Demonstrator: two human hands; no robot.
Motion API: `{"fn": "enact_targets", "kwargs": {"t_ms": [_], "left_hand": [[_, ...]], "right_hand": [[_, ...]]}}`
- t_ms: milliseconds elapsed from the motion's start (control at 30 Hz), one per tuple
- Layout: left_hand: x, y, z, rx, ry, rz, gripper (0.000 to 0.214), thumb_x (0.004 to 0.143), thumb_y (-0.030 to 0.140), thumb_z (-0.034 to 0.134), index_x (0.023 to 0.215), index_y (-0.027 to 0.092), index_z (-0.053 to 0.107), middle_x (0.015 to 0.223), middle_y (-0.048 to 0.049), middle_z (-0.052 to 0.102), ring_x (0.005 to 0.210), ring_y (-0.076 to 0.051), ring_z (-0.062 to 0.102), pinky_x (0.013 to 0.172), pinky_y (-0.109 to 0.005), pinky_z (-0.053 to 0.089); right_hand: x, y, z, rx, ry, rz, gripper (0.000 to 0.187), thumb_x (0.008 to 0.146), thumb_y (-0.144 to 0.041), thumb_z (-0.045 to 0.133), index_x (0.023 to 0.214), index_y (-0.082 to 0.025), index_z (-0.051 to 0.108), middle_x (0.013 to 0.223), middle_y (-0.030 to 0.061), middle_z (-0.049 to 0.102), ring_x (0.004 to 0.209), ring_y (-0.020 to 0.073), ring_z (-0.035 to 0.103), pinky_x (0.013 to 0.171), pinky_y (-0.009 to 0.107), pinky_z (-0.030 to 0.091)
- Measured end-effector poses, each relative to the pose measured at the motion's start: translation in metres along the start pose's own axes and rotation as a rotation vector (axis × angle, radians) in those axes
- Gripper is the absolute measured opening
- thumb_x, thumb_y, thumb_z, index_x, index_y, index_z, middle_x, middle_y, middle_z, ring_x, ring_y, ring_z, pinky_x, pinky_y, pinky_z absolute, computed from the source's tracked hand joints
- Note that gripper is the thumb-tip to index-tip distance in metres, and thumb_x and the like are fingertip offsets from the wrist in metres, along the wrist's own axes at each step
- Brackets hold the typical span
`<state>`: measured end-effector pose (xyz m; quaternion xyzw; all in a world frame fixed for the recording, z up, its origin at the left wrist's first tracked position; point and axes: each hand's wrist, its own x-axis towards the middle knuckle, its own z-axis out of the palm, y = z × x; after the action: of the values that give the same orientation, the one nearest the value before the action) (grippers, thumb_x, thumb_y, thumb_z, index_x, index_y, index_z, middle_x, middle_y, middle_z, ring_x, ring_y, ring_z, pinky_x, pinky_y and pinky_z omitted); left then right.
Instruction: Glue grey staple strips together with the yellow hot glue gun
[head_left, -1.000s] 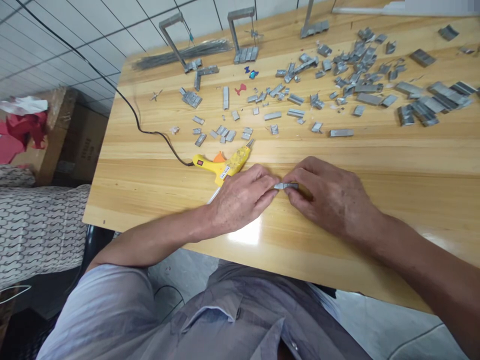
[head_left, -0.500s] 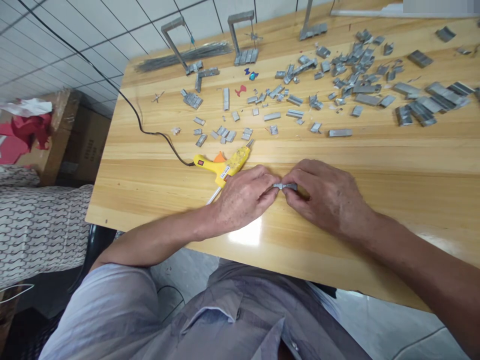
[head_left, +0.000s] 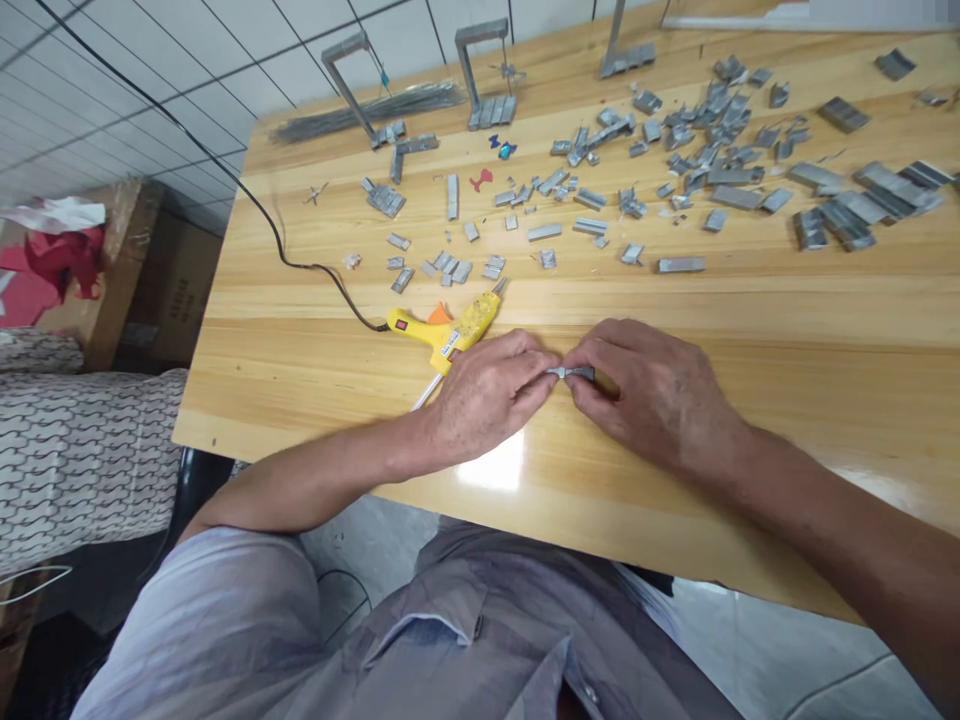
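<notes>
Both hands meet near the front middle of a wooden table. My left hand and my right hand each pinch one end of a small grey staple strip, held just above the tabletop. The fingers of both hands are closed on it. A yellow glue gun lies on the table right behind my left hand, its nozzle pointing up and right, its black cord running off to the far left.
Several grey staple strips lie scattered over the far half of the table. Bent metal frames and a bundle of thin rods stand at the back edge. Cardboard boxes and patterned fabric sit left of the table.
Almost nothing has moved; both hands keep pinching the staple strip in the same spot, with only a slight shift of the view.
</notes>
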<state>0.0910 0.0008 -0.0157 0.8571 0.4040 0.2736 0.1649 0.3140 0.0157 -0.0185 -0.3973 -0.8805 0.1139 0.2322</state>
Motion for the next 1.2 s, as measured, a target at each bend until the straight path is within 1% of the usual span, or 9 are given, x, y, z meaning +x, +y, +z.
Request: {"fn": "enact_targets", "kwargs": {"t_ms": [200,367,433,533,733,900,1100,1200], "left_hand": [[-0.001,0.000,0.001,0.010,0.001,0.009,0.014,0.104,0.019,0.062,0.109,0.015,0.074,0.096,-0.0059,0.073,0.089,-0.016,0.070,0.079,-0.028,0.058],[-0.001,0.004,-0.004,0.019,-0.045,-0.034,0.020,0.102,0.021,0.065,0.121,0.017,0.067,0.099,-0.0054,0.074,0.093,-0.017,0.071,0.084,-0.031,0.058],[-0.001,0.006,-0.008,0.015,-0.055,-0.051,0.018,0.100,0.018,0.066,0.118,0.017,0.065,0.098,-0.0046,0.073,0.092,-0.017,0.070,0.083,-0.031,0.058],[0.000,0.008,-0.010,0.018,-0.054,-0.053,0.008,0.099,0.014,0.065,0.107,0.017,0.065,0.096,-0.0046,0.072,0.091,-0.017,0.068,0.081,-0.030,0.056],[0.002,0.006,-0.006,0.013,-0.022,-0.058,0.005,0.097,0.013,0.065,0.098,0.018,0.065,0.091,-0.0025,0.072,0.085,-0.015,0.068,0.077,-0.028,0.054],[0.002,0.006,-0.005,-0.005,-0.012,-0.062,0.005,0.097,0.012,0.065,0.099,0.017,0.066,0.088,-0.0019,0.071,0.082,-0.014,0.067,0.075,-0.027,0.054],[0.003,0.005,-0.006,-0.044,-0.023,-0.058,0.005,0.099,0.013,0.065,0.099,0.017,0.068,0.088,-0.0022,0.071,0.082,-0.014,0.067,0.075,-0.026,0.054],[0.003,0.005,-0.007,-0.065,-0.031,-0.059,0.006,0.098,0.011,0.065,0.099,0.016,0.069,0.088,-0.0025,0.071,0.082,-0.013,0.067,0.075,-0.026,0.053]], "right_hand": [[0.000,0.000,0.001,0.001,0.008,0.007,0.012,0.094,-0.020,0.060,0.090,-0.022,0.072,0.090,0.0056,0.075,0.087,0.0229,0.068,0.072,0.034,0.045],[0.000,-0.001,0.001,-0.015,-0.002,0.023,0.012,0.094,-0.021,0.060,0.092,-0.021,0.072,0.092,0.0067,0.075,0.088,0.0237,0.069,0.071,0.034,0.045],[0.000,-0.001,0.001,-0.020,-0.005,0.028,0.013,0.094,-0.021,0.059,0.092,-0.022,0.072,0.093,0.0066,0.075,0.088,0.0238,0.069,0.071,0.034,0.045],[0.000,-0.001,0.000,-0.012,-0.005,0.029,0.012,0.094,-0.020,0.060,0.092,-0.023,0.072,0.092,0.0063,0.075,0.088,0.0239,0.069,0.071,0.034,0.045],[0.001,-0.001,0.000,0.007,-0.018,0.032,0.012,0.094,-0.020,0.060,0.091,-0.023,0.071,0.091,0.0065,0.075,0.088,0.0247,0.069,0.071,0.035,0.045],[0.001,-0.001,0.000,0.019,-0.027,0.030,0.012,0.094,-0.020,0.059,0.091,-0.024,0.071,0.091,0.0057,0.075,0.088,0.0242,0.068,0.072,0.035,0.045],[0.001,-0.001,0.001,0.005,-0.009,0.026,0.013,0.095,-0.020,0.059,0.091,-0.022,0.071,0.092,0.0061,0.075,0.087,0.0240,0.069,0.071,0.035,0.045],[0.001,-0.001,0.000,0.014,-0.028,0.032,0.013,0.095,-0.021,0.059,0.092,-0.023,0.071,0.093,0.0057,0.076,0.089,0.0241,0.069,0.071,0.035,0.045]]}}
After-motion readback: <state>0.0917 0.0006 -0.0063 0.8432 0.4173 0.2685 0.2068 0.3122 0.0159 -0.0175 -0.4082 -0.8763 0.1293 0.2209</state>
